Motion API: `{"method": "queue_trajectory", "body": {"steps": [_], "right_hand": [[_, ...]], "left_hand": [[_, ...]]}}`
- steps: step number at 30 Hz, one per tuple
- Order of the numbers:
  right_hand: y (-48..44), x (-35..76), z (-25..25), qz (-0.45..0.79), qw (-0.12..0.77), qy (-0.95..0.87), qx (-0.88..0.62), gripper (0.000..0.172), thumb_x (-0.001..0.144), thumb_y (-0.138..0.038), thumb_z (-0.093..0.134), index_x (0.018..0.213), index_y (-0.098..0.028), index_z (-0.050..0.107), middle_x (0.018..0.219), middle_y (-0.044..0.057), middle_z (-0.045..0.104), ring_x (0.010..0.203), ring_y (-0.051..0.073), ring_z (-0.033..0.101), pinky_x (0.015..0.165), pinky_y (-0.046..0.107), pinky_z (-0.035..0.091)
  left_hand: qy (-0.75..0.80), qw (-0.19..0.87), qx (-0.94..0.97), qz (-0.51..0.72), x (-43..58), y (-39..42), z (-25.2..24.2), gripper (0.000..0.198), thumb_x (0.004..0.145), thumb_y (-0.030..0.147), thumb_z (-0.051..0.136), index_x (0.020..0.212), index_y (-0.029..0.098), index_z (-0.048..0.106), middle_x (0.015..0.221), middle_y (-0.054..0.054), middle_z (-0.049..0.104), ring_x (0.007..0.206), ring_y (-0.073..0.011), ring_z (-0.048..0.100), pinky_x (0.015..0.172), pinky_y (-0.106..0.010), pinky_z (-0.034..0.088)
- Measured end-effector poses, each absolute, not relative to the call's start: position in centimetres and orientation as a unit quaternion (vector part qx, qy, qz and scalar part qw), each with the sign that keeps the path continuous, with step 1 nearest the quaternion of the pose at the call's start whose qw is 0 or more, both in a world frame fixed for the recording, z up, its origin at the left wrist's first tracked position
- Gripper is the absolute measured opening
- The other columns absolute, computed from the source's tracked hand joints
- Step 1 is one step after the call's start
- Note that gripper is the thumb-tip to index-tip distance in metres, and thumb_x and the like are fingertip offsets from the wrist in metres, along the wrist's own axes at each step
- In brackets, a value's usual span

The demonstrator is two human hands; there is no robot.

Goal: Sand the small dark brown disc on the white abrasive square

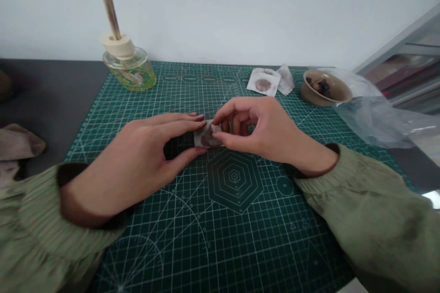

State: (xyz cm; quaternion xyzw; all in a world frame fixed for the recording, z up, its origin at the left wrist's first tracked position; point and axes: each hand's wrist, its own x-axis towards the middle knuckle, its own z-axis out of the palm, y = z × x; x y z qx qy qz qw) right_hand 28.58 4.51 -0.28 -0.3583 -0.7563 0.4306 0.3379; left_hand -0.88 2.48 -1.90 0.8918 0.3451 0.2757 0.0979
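A small white paper sachet (206,138) with a dark brown patch lies on the green cutting mat (223,219) at its middle. My left hand (151,155) grips the sachet's left edge between thumb and straight fingers. My right hand (256,130) pinches its right edge with thumb and forefinger. Both hands rest low on the mat. Most of the sachet is hidden by my fingers.
A glass reed diffuser (129,67) stands at the mat's back left. Another sachet (264,82) and a torn wrapper (286,79) lie at the back. A tan bowl (325,88) with dark pieces sits by a clear plastic bag (374,116). Cloth (19,143) lies at the left.
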Motion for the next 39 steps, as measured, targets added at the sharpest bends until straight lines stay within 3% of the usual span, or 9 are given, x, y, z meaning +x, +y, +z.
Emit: {"method": "queue_trajectory", "body": {"steps": [4, 10, 18, 25, 39], "right_hand": [[4.7, 28.4, -0.1, 0.552, 0.362, -0.684, -0.31, 0.038, 0.089, -0.024, 0.112, 0.11, -0.019, 0.082, 0.091, 0.001, 0.091, 0.076, 0.016, 0.085, 0.068, 0.026, 0.065], [4.8, 28.5, -0.2, 0.607, 0.338, -0.678, -0.239, 0.038, 0.096, -0.01, 0.104, 0.12, -0.02, 0.076, 0.106, 0.004, 0.097, 0.095, 0.021, 0.098, 0.084, 0.028, 0.076], [4.6, 28.5, -0.3, 0.625, 0.333, -0.671, -0.22, 0.035, 0.102, -0.008, 0.098, 0.124, -0.02, 0.074, 0.109, 0.004, 0.099, 0.097, 0.021, 0.1, 0.086, 0.026, 0.078], [4.6, 28.5, 0.1, 0.639, 0.331, -0.653, -0.236, 0.047, 0.093, -0.015, 0.113, 0.12, -0.022, 0.075, 0.109, 0.004, 0.098, 0.096, 0.023, 0.099, 0.085, 0.029, 0.079], [4.6, 28.5, 0.3, 0.633, 0.343, -0.653, -0.236, 0.047, 0.09, -0.02, 0.118, 0.116, -0.02, 0.079, 0.104, 0.004, 0.096, 0.09, 0.023, 0.098, 0.081, 0.03, 0.078]], "left_hand": [[0.347, 0.065, 0.876, 0.328, 0.0, 1.6, -0.5, 0.025, 0.126, 0.04, 0.078, 0.149, 0.031, 0.082, 0.143, -0.004, 0.094, 0.125, -0.0284, 0.095, 0.112, -0.039, 0.079], [0.362, 0.041, 0.861, 0.355, 0.2, 0.6, 0.2, 0.008, 0.127, 0.038, 0.082, 0.134, 0.034, 0.083, 0.126, 0.002, 0.096, 0.104, -0.0234, 0.094, 0.1, -0.036, 0.078], [0.354, 0.037, 0.853, 0.382, 0.3, 0.3, 0.4, 0.003, 0.125, 0.034, 0.086, 0.126, 0.033, 0.084, 0.122, 0.003, 0.095, 0.1, -0.0205, 0.093, 0.093, -0.034, 0.078], [0.348, 0.059, 0.848, 0.395, 0.2, 0.6, 0.4, 0.008, 0.122, 0.031, 0.088, 0.126, 0.038, 0.089, 0.12, 0.007, 0.096, 0.096, -0.0194, 0.092, 0.09, -0.037, 0.08], [0.353, 0.043, 0.845, 0.4, -0.1, 0.4, 0.1, 0.009, 0.121, 0.036, 0.09, 0.129, 0.039, 0.093, 0.119, 0.004, 0.098, 0.096, -0.0227, 0.094, 0.091, -0.037, 0.083]]}}
